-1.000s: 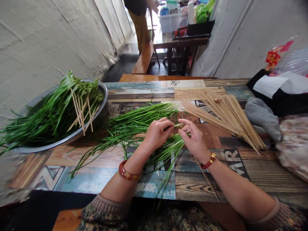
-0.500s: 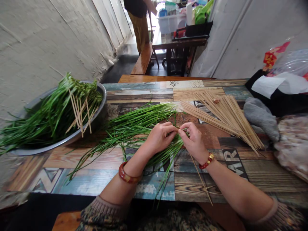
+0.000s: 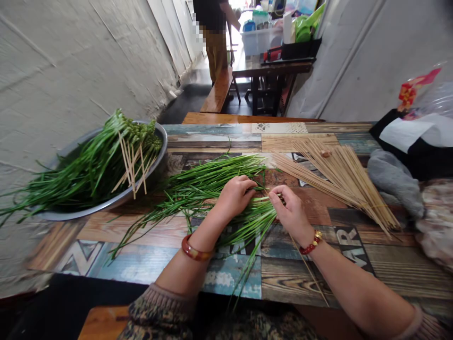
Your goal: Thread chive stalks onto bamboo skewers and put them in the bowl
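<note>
Our right hand (image 3: 292, 215) is pinching a thin bamboo skewer (image 3: 307, 267) right of center. Our left hand (image 3: 238, 197) has its fingertips pressed together, probably on one of the garlic chives (image 3: 244, 227) sprawled mid-frame, but that bit's tiny. Those fingertips sit near the skewer's upper end, so a slip could prick us or split a stalk. Its low end reaches about the counter's (image 3: 399, 264) near edge, lower right, so bumping it might twist everything. Tugging could tangle the loose leaves too.
</note>
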### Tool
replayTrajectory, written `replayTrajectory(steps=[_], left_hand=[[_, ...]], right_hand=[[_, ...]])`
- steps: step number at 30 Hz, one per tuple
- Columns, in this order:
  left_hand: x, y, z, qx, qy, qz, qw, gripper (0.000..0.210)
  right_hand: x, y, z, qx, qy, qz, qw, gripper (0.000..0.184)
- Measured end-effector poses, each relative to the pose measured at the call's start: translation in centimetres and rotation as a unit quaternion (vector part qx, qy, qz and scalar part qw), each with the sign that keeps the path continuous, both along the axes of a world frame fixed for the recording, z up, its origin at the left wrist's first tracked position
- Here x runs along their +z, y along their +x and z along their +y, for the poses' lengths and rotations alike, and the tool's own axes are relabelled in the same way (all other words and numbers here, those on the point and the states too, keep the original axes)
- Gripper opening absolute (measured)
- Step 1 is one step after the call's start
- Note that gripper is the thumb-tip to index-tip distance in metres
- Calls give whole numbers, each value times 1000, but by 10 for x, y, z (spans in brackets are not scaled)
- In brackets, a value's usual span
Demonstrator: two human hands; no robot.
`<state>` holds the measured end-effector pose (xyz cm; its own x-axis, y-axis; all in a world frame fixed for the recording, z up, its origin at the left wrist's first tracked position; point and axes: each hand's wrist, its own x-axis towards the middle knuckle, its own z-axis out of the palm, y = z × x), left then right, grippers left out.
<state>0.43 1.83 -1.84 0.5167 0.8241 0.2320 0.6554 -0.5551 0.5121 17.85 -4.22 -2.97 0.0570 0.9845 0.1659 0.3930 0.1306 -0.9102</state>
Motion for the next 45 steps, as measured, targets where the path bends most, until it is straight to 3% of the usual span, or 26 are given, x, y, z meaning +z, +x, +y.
replayTrajectory(steps=[7, 11, 15, 18, 25, 29, 32, 35, 39, 45], left_hand=[[2, 1, 0, 9, 52, 94, 994, 8], [5, -2, 2, 34, 61, 3, 998, 10], [7, -5, 3, 67, 13, -109, 992, 9], [8, -4, 1, 76, -18, -124, 989, 7], [12, 0, -3, 26, -40, -133, 990, 10], [13, -6, -1, 45, 1, -82, 996, 19], [14, -14, 1, 119, 45, 41, 991, 19], [16, -15, 0, 140, 76, 148, 976, 19], [21, -8, -5, 128, 130, 139, 973, 45], [16, -4, -3, 19, 123, 119, 985, 17]], right_hand=[[-2, 0, 1, 3, 19, -24, 1000, 20], [-3, 0, 0, 1, 7, -6, 1000, 19], [-5, 0, 0, -1, -1, 11, 1000, 20], [-6, 0, 1, -6, 2, 23, 1000, 25], [-6, -1, 2, -24, 24, 37, 999, 32], [-5, 0, 1, -7, 16, 40, 999, 28], [-4, 0, 0, 4, -5, 28, 1000, 24], [-2, -1, -1, 5, -18, 20, 1000, 24], [-1, -2, -1, 5, -17, 21, 1000, 24], [0, -2, -1, 3, -21, 10, 1000, 24]])
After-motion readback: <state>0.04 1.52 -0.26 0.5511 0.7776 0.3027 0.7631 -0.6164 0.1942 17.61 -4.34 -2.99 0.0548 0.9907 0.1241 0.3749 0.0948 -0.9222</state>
